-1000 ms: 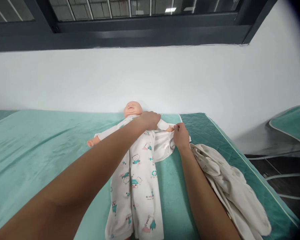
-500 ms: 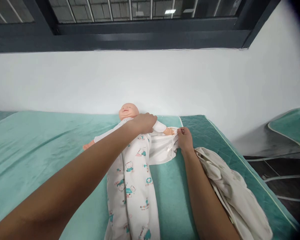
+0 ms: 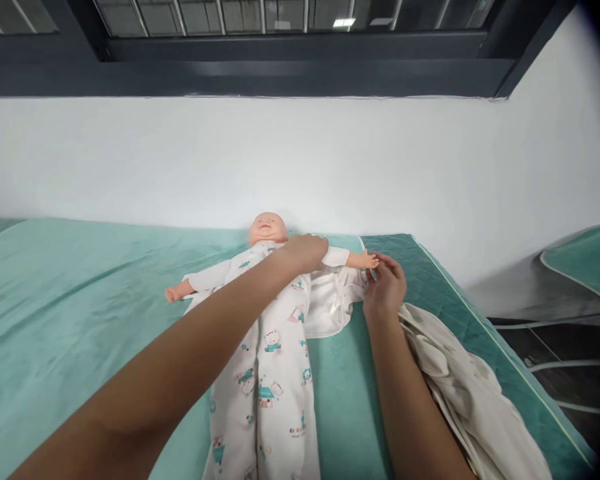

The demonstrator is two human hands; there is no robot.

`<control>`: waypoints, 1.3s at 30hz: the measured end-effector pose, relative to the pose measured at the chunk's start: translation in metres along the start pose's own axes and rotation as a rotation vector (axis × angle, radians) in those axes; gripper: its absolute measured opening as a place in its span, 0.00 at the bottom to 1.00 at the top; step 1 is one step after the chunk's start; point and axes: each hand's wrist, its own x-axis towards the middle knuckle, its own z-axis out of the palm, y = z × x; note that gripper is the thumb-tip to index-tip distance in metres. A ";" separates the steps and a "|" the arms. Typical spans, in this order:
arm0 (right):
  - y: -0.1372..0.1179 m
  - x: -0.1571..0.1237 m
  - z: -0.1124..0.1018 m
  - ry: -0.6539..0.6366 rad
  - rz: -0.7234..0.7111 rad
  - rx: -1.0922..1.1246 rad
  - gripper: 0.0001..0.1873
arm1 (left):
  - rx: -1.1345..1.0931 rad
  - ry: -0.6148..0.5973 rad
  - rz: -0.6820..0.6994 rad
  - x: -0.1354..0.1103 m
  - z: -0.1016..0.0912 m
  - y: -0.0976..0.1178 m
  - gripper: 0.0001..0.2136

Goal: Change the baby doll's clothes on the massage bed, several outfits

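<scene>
A baby doll lies on its back in a white undershirt, its arms stretched sideways. A white printed romper covers its front, with one side and sleeve spread beneath the outstretched arm on the right. My left hand is closed at that arm's upper part, near the shoulder; its fingertips are mostly hidden. My right hand has its fingers curled and pinched at the doll's hand, beside the romper's sleeve end. What lies between the fingers is partly hidden.
A crumpled cream cloth lies beside my right forearm. Green bedding covers the bed up to the white wall. Above is a dark window frame with bars. Another green padded edge stands at the far right.
The doll's arm has moved right and reaches farther past the romper sleeve. My right hand has shifted right, from the sleeve end to the doll's hand. My left hand has moved slightly right.
</scene>
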 end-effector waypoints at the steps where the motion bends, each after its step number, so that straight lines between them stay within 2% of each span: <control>1: -0.003 -0.003 0.000 0.109 -0.053 0.026 0.18 | -0.015 -0.007 0.005 0.006 0.004 0.006 0.20; 3: -0.010 -0.013 0.003 0.235 -0.203 -0.012 0.17 | -0.037 -0.042 0.012 0.012 0.010 0.015 0.22; 5: -0.016 -0.027 0.010 0.180 -0.328 -0.083 0.18 | -0.044 -0.023 0.014 0.004 0.011 0.019 0.21; 7: -0.022 -0.045 0.019 0.002 -0.374 -0.110 0.19 | -0.102 0.124 0.013 -0.020 0.012 0.014 0.19; 9: -0.027 -0.062 0.027 -0.202 -0.376 -0.096 0.20 | -0.278 0.378 0.007 -0.057 0.019 0.000 0.17; 11: -0.031 -0.078 0.034 -0.407 -0.385 -0.090 0.20 | -0.520 0.621 -0.054 -0.097 0.038 -0.021 0.19; 13: -0.033 -0.089 0.038 -0.599 -0.416 -0.108 0.21 | -0.724 0.732 -0.153 -0.130 0.065 -0.043 0.19; 15: -0.034 -0.095 0.041 -0.740 -0.463 -0.155 0.21 | -0.938 0.745 -0.282 -0.146 0.095 -0.060 0.23; 16: -0.033 -0.097 0.042 -0.789 -0.491 -0.185 0.22 | -1.007 0.717 -0.316 -0.149 0.108 -0.066 0.26; 18: -0.032 -0.098 0.044 -0.860 -0.546 -0.259 0.23 | -1.057 0.657 -0.298 -0.145 0.125 -0.073 0.29; 20: -0.031 -0.097 0.045 -0.890 -0.599 -0.335 0.25 | -1.018 0.636 -0.211 -0.137 0.130 -0.075 0.27; 22: -0.032 -0.097 0.046 -0.893 -0.642 -0.392 0.24 | -0.953 0.671 -0.142 -0.131 0.129 -0.074 0.24; 24: -0.034 -0.098 0.047 -0.880 -0.683 -0.428 0.21 | -0.876 0.767 -0.098 -0.131 0.127 -0.072 0.21; 26: -0.037 -0.102 0.046 -0.850 -0.761 -0.424 0.18 | -0.764 0.915 -0.055 -0.133 0.128 -0.069 0.19; 29: -0.041 -0.109 0.043 -0.736 -0.962 -0.349 0.15 | -0.553 1.141 -0.007 -0.138 0.131 -0.065 0.15; 32: -0.044 -0.111 0.040 -0.661 -1.090 -0.330 0.14 | -0.407 1.260 -0.014 -0.140 0.135 -0.062 0.13; 35: -0.045 -0.106 0.040 -0.746 -1.054 -0.425 0.14 | -0.383 1.250 -0.032 -0.139 0.133 -0.061 0.12; 39: -0.045 -0.097 0.043 -0.907 -0.945 -0.591 0.24 | -0.509 1.105 -0.034 -0.139 0.127 -0.058 0.10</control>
